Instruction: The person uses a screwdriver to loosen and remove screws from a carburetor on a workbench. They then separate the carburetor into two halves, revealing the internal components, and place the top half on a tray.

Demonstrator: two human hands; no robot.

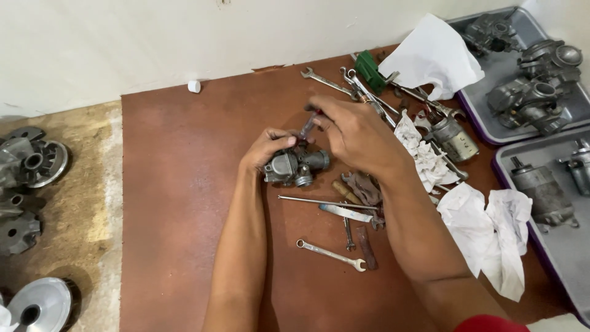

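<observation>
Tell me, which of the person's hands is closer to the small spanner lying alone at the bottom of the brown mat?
Left. The left hand grips the carburettor almost straight above the spanner; the right hand is higher and further off, above the carburettor.

I saw 1 small grey metal carburetor (295, 166) sitting low over the middle of the brown mat (184, 203), just above the loose tools. Its body was dull cast metal, with a boxy bowl section toward the left and a short round throat pointing right, darker at its mouth. It lay roughly level, its long side running left to right. A slim tool with a dark red grip (309, 126) stood tilted over its top, tip down against the upper part of the body; I could not tell exactly where the tip met it.
</observation>
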